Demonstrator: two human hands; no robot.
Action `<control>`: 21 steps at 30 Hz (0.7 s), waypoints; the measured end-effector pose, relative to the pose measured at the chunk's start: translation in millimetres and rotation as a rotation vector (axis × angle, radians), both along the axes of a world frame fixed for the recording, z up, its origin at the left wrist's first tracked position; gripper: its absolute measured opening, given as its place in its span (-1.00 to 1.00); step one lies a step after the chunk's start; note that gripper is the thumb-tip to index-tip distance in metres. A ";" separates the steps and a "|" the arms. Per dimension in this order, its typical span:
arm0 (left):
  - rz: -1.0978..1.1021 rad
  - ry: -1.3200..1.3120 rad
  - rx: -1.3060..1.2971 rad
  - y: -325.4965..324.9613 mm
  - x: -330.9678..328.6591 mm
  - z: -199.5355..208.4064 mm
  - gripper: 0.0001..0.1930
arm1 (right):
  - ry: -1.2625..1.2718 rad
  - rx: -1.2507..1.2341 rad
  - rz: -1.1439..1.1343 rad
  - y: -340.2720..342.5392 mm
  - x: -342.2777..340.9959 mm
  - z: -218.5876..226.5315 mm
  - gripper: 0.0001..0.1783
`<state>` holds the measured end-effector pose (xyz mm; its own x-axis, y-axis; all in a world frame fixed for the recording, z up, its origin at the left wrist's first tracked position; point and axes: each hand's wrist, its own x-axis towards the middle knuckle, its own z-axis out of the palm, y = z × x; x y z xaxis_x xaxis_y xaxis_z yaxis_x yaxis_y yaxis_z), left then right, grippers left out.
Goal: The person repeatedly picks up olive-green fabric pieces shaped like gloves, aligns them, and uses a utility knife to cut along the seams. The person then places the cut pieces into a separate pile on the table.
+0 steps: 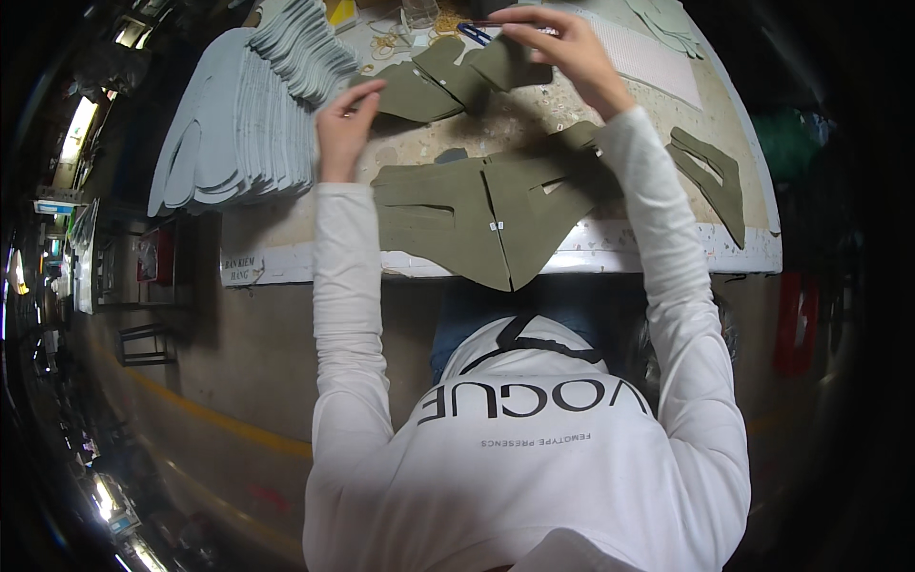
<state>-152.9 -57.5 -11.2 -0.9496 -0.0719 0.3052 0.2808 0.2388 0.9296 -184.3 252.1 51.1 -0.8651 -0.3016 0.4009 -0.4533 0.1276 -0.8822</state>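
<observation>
My left hand point(345, 132) is closed at the left end of an olive cut piece point(410, 93), its fingertips on the edge. This piece has a slit down its middle and a small pale tag. Over its right end is my right hand point(572, 59), thumb and fingers pinched around a thin, dark, pen-like stick point(484, 23). A larger olive piece point(434, 205) lies nearer me, its pointed lower edge hanging past the table's front edge. It has slots, a middle seam and small white tags. Shadow darkens its right side.
Stacked pale grey cut pieces point(238, 124) stand at the left of the table point(667, 234). Another olive piece point(713, 176) lies at the right. Blue-handled snips point(474, 34), yellow rubber bands point(386, 43) and a clear cup point(419, 13) sit at the back, beside a white gridded sheet point(639, 57).
</observation>
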 end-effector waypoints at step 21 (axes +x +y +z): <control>-0.095 -0.419 0.304 75.1 189.5 -6.9 -0.58 | -0.548 -0.054 -0.049 19.3 191.3 -58.1 -0.45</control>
<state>36.6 17.6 -18.2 -0.9924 -0.0061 -0.1232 -0.1225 -0.0678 0.9901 7.1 271.4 -7.0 -0.9639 -0.2473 -0.0984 0.0797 0.0849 -0.9932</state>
